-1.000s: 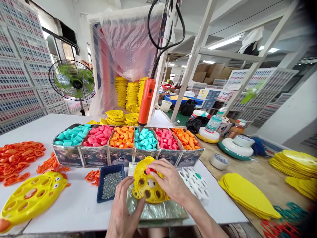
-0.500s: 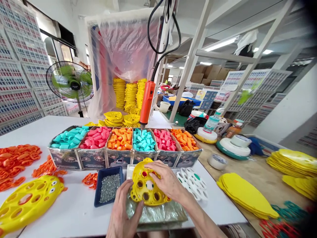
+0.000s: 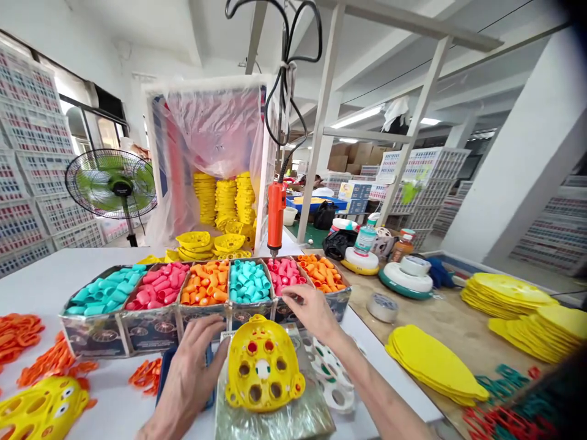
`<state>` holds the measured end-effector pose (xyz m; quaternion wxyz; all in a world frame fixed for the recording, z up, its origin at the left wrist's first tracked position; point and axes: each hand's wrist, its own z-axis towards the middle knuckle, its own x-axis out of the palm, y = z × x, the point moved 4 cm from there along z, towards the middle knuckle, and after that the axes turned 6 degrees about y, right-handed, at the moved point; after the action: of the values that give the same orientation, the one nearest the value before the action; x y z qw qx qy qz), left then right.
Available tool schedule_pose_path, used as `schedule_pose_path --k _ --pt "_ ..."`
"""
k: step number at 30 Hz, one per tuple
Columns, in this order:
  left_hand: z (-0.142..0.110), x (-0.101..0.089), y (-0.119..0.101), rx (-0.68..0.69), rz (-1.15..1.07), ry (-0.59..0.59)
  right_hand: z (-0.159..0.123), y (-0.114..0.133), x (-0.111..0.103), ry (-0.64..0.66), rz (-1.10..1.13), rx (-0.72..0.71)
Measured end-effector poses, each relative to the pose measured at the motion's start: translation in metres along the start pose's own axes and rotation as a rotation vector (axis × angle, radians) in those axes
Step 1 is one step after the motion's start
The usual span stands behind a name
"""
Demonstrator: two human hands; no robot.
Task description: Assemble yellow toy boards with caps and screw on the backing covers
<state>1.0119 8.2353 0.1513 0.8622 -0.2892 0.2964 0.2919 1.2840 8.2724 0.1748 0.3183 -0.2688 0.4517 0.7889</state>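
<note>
A yellow plastic toy shell [image 3: 263, 366] with round holes lies on a shiny mat in front of me, two of its holes filled red. My left hand [image 3: 190, 370] rests beside its left edge with fingers spread, over a dark blue tray of screws. My right hand [image 3: 308, 308] reaches forward to the front edge of the pink caps box [image 3: 286, 272], fingers loosely curled; nothing visible in them. A row of boxes holds teal [image 3: 249, 280], pink and orange caps [image 3: 204, 282].
An orange electric screwdriver [image 3: 276, 211] hangs on a cable above the boxes. White round discs [image 3: 331, 376] lie right of the shell. Stacks of yellow foam shapes [image 3: 431, 362] and tape rolls [image 3: 383, 305] sit on the right bench. Orange clips [image 3: 50, 360] and another yellow shell [image 3: 41, 408] lie left. A fan [image 3: 110, 184] stands behind.
My right hand left the shell and moved forward to the pink caps box. My left hand slid off the shell to the left. The view tilted upward.
</note>
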Motion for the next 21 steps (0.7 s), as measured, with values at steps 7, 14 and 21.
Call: schedule_pose_path --k 7,14,21 --pt "0.067 0.006 0.029 0.026 0.277 0.158 0.049 0.021 0.026 0.138 -0.203 -0.077" --pt "0.076 0.013 0.042 0.063 0.280 0.239 0.090 0.035 0.073 0.262 -0.406 -0.050" --pt "0.081 0.011 0.040 0.058 0.198 0.226 0.084 0.041 0.077 0.175 -0.372 -0.038"
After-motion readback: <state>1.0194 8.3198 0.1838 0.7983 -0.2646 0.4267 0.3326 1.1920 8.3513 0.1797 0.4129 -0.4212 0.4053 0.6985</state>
